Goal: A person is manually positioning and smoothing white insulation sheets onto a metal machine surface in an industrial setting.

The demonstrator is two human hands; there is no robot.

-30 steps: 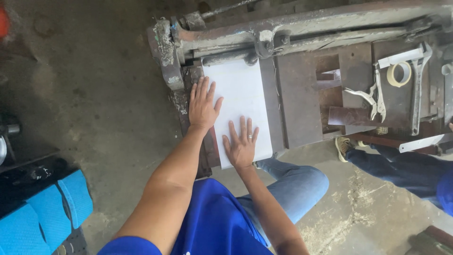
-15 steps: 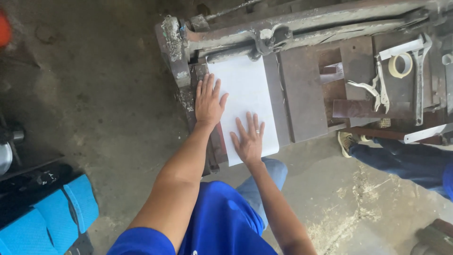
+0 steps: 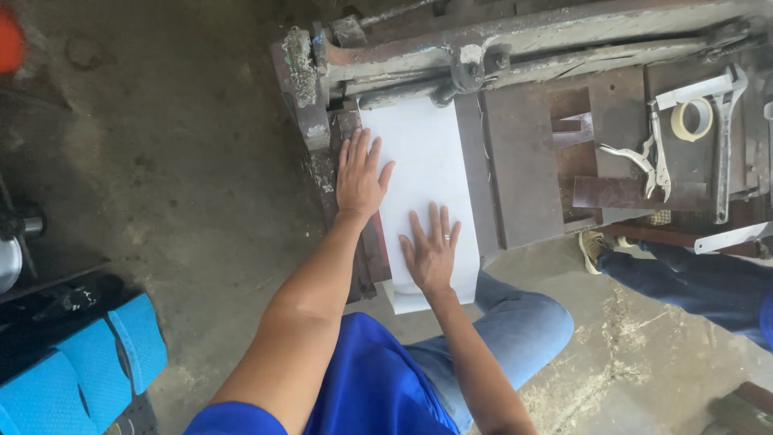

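Note:
A white flat sheet [image 3: 427, 149] lies on the bed of a rusty metal machine [image 3: 523, 161], its far end under the machine's heavy crossbar [image 3: 515, 40]. My left hand [image 3: 360, 179] rests flat, fingers spread, on the sheet's left edge and the machine's side rail. My right hand [image 3: 432, 254], with a ring on one finger, lies flat on the near part of the sheet. Neither hand grips anything. The sheet's near end overhangs the bed above my jeans-clad knee [image 3: 515, 330].
Locking pliers [image 3: 644, 161], a tape roll [image 3: 692, 118] and a long wrench [image 3: 725, 145] lie on the machine's right side. Another person's leg [image 3: 708, 286] and shoe [image 3: 594, 246] stand at the right. Blue padded objects [image 3: 88, 366] lie lower left on the concrete floor.
Both hands stay pressed flat on the white sheet in about the same places. The view has drifted slightly, so everything sits a little further right in the picture.

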